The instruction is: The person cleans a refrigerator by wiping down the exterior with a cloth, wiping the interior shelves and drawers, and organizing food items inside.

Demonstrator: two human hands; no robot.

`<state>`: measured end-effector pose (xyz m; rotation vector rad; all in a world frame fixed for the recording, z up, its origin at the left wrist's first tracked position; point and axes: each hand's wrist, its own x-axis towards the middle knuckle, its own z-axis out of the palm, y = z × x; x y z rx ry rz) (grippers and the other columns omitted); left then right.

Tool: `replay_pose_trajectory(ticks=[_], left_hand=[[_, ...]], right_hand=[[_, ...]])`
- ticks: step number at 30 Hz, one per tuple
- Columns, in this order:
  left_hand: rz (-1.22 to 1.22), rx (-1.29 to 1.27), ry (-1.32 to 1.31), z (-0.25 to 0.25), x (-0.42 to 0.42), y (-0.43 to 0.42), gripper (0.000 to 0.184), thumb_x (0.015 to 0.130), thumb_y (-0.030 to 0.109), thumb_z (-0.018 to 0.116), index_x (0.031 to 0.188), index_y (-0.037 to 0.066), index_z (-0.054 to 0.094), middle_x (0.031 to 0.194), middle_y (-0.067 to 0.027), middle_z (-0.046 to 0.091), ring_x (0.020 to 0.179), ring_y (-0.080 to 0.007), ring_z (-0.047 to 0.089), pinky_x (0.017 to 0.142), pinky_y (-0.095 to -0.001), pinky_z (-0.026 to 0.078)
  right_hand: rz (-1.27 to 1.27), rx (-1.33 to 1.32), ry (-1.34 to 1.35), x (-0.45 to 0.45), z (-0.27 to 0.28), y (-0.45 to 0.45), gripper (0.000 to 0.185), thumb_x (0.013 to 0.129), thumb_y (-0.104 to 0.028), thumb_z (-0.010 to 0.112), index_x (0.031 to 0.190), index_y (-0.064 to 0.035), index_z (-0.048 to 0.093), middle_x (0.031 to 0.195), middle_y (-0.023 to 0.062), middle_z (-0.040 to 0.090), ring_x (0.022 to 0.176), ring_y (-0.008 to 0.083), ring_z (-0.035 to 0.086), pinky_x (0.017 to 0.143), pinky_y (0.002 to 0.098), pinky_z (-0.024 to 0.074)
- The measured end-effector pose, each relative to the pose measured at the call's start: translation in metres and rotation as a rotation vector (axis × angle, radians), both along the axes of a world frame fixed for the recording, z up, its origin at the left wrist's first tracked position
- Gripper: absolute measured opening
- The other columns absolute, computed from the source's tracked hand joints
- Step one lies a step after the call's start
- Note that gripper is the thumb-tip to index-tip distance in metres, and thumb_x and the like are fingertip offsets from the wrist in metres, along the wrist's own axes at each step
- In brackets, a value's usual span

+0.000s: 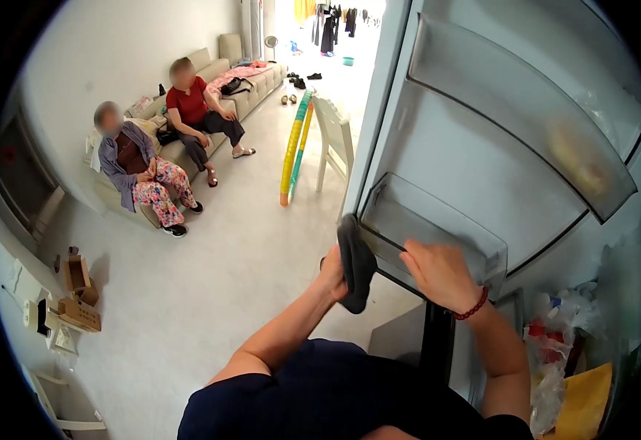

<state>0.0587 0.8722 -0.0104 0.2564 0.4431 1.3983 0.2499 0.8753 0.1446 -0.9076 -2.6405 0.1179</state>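
Observation:
An open fridge door (390,147) stands in front of me, its inner side facing me. My left hand (331,277) is closed around a dark grey cloth (357,268), which lies against the lower part of the door's edge. My right hand (441,273) has its fingers curled over the front rim of the lower clear door bin (474,236). A red bead bracelet (472,304) circles that wrist. Above is a larger clear door bin (518,95) with a blurred yellowish item inside. The fingertips of my left hand are hidden behind the cloth.
Plastic bags (555,337) and a yellow package (586,400) fill the fridge at right. A white chair (331,136) and a hula hoop (292,158) stand beyond the door. Two people sit on a sofa (262,88). Cardboard boxes (80,312) lie at left.

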Motion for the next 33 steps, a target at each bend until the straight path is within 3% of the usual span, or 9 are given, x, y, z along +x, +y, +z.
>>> replay_pose_trajectory(ticks=[2, 4, 5, 7, 8, 10, 20, 26, 33], left_hand=[[-0.005, -0.007, 0.052, 0.005, 0.007, -0.011, 0.022, 0.098, 0.028, 0.048, 0.091, 0.009, 0.056, 0.078, -0.0043, 0.06, 0.062, -0.0171, 0.059, 0.052, -0.0312, 0.051], [-0.044, 0.024, -0.118, -0.021, 0.031, -0.016, 0.012, 0.097, 0.019, 0.05, 0.095, 0.009, 0.057, 0.087, -0.0061, 0.063, 0.076, -0.0183, 0.062, 0.065, -0.0326, 0.053], [0.028, -0.112, 0.116, -0.043, 0.055, -0.014, 0.009, 0.095, 0.012, 0.052, 0.101, 0.009, 0.059, 0.093, -0.0064, 0.064, 0.082, -0.0176, 0.063, 0.071, -0.0324, 0.053], [-0.118, 0.069, 0.091, -0.037, 0.081, -0.025, 0.016, 0.095, 0.011, 0.053, 0.11, 0.007, 0.06, 0.101, -0.0061, 0.065, 0.087, -0.0172, 0.062, 0.076, -0.0317, 0.052], [-0.264, -0.064, 0.004, -0.035, 0.083, -0.026, 0.017, 0.096, 0.013, 0.055, 0.11, 0.005, 0.059, 0.104, -0.0061, 0.064, 0.091, -0.0172, 0.062, 0.079, -0.0314, 0.052], [-0.187, 0.039, 0.078, -0.01, 0.078, -0.032, 0.018, 0.096, 0.012, 0.055, 0.111, 0.004, 0.059, 0.104, -0.0066, 0.064, 0.093, -0.0175, 0.062, 0.082, -0.0317, 0.052], [0.111, 0.078, 0.017, -0.008, 0.031, -0.017, 0.008, 0.092, 0.01, 0.061, 0.099, 0.006, 0.061, 0.09, -0.0053, 0.066, 0.078, -0.0164, 0.065, 0.068, -0.0311, 0.056], [0.033, -0.038, 0.048, -0.025, 0.05, -0.018, 0.016, 0.087, 0.0, 0.055, 0.1, 0.004, 0.063, 0.091, -0.0043, 0.067, 0.08, -0.0176, 0.065, 0.071, -0.0315, 0.055], [-0.218, 0.09, 0.135, -0.035, 0.104, -0.02, 0.033, 0.08, -0.007, 0.053, 0.11, 0.003, 0.059, 0.104, -0.0071, 0.064, 0.092, -0.02, 0.064, 0.081, -0.0347, 0.053]], right_hand=[[-0.02, -0.01, -0.007, 0.0, -0.001, -0.002, 0.023, 0.094, -0.02, 0.053, 0.079, -0.0031, 0.049, 0.062, 0.0175, 0.054, 0.059, 0.0396, 0.053, 0.052, 0.0468, 0.0382], [-0.013, 0.024, -0.014, 0.0, 0.0, -0.002, 0.022, 0.093, -0.02, 0.054, 0.079, -0.0032, 0.049, 0.062, 0.0176, 0.055, 0.06, 0.0398, 0.054, 0.052, 0.0468, 0.0391], [-0.015, 0.016, -0.009, 0.001, -0.001, -0.002, 0.022, 0.093, -0.02, 0.054, 0.079, -0.0033, 0.05, 0.063, 0.0178, 0.055, 0.06, 0.0399, 0.054, 0.053, 0.0467, 0.0396], [-0.017, 0.01, 0.006, 0.001, -0.001, -0.002, 0.021, 0.093, -0.019, 0.054, 0.08, -0.0034, 0.05, 0.064, 0.018, 0.056, 0.061, 0.0401, 0.055, 0.053, 0.0465, 0.0405], [-0.024, -0.007, 0.003, 0.001, 0.001, -0.003, 0.021, 0.093, -0.019, 0.054, 0.079, -0.0032, 0.051, 0.065, 0.0184, 0.057, 0.062, 0.0402, 0.056, 0.054, 0.0464, 0.0412], [-0.007, -0.013, 0.01, 0.001, 0.002, -0.003, 0.021, 0.093, -0.019, 0.054, 0.079, -0.0033, 0.051, 0.064, 0.0185, 0.057, 0.062, 0.0401, 0.055, 0.054, 0.0468, 0.041], [-0.016, 0.016, -0.042, 0.002, 0.003, -0.002, 0.022, 0.094, -0.021, 0.052, 0.082, -0.0033, 0.05, 0.066, 0.0169, 0.06, 0.063, 0.0385, 0.059, 0.054, 0.0479, 0.0436], [-0.039, 0.0, -0.032, 0.0, 0.0, -0.003, 0.021, 0.094, -0.022, 0.052, 0.083, -0.0039, 0.05, 0.067, 0.0163, 0.06, 0.064, 0.0382, 0.059, 0.053, 0.0481, 0.0435], [-0.039, 0.003, 0.012, 0.0, 0.001, -0.005, 0.02, 0.093, -0.02, 0.053, 0.082, -0.0035, 0.05, 0.068, 0.0166, 0.057, 0.064, 0.0401, 0.056, 0.054, 0.047, 0.0414]])
